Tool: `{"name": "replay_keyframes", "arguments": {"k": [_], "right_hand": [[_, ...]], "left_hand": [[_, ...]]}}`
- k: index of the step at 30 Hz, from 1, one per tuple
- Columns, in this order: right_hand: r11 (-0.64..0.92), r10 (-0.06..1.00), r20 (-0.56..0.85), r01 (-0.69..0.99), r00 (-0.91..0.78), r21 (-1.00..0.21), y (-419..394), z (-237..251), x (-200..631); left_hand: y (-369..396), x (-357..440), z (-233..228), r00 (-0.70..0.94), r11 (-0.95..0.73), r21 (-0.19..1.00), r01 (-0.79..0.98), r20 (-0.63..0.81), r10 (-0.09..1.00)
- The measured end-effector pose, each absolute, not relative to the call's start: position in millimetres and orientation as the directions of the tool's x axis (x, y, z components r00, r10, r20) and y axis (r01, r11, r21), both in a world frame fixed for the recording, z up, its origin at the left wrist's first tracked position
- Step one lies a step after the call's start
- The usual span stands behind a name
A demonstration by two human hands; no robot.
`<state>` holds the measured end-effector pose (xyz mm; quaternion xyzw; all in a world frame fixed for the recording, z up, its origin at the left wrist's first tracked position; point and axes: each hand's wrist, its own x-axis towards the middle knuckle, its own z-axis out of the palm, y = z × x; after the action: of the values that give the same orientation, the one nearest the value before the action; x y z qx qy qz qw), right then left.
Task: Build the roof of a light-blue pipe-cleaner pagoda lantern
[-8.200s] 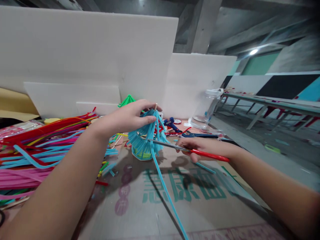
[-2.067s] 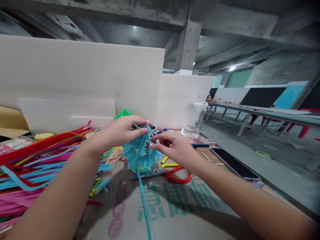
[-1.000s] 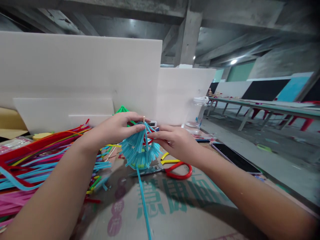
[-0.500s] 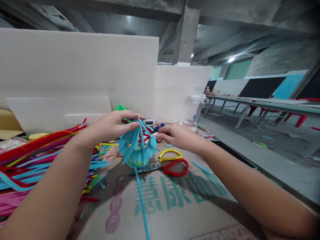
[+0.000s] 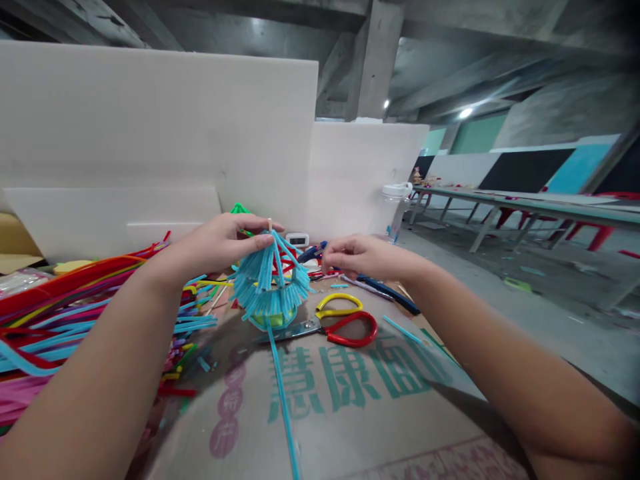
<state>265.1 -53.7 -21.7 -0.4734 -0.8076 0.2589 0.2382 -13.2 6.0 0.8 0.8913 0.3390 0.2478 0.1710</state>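
A light-blue layered craft made of pipe cleaners [image 5: 273,283], shaped like a small tiered roof, stands on the cardboard around a thin wooden stick. My left hand [image 5: 227,243] grips its top tier near the stick, thumb in front and fingers behind. One long blue pipe cleaner [image 5: 283,407] runs from its base toward me. To its right, my right hand [image 5: 367,257] hovers with curled fingers, close to a dark-blue tool [image 5: 313,252]; whether the fingertips hold anything is unclear. Scissors [image 5: 345,321] with one yellow and one red handle lie below, blades by the craft's base.
Many coloured pipe cleaners [image 5: 100,313] are heaped at the left. Behind stand white boards [image 5: 265,147], a small digital display [image 5: 298,239] and a clear bottle [image 5: 395,213]. A short blue piece [image 5: 403,329] lies on the printed cardboard [image 5: 250,427]. Beyond is a long table [image 5: 525,200].
My right hand has moved slightly right and up, away from the craft, uncovering a dark-blue handle beneath it. My left hand stays on the craft's top. The view has shifted a little.
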Motion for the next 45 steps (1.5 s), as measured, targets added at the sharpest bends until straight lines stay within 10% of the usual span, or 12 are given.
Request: {"name": "replay_keyframes", "arguments": {"k": [7, 15, 29, 45], "right_hand": [[0.427, 0.791, 0.215, 0.265, -0.573, -0.865, -60.3, -18.1, 268.5], [0.275, 0.897, -0.087, 0.702, -0.433, -0.657, -34.1, -39.7, 284.7], [0.011, 0.831, -0.156, 0.296, -0.535, -0.955, -15.7, -84.6, 265.3], [0.400, 0.827, 0.412, -0.114, -0.382, -0.910, -46.3, -20.6, 284.4]], "left_hand": [[6.4, -13.0, -0.1, 0.630, -0.721, 0.479, 0.500, 0.370, 0.683], [11.0, -17.4, -1.3, 0.613, -0.681, 0.521, 0.515, 0.332, 0.717], [13.5, -18.2, -1.9, 0.597, -0.654, 0.562, 0.505, 0.320, 0.736], [15.6, -16.4, -4.7, 0.609, -0.678, 0.556, 0.480, 0.346, 0.714]]}}
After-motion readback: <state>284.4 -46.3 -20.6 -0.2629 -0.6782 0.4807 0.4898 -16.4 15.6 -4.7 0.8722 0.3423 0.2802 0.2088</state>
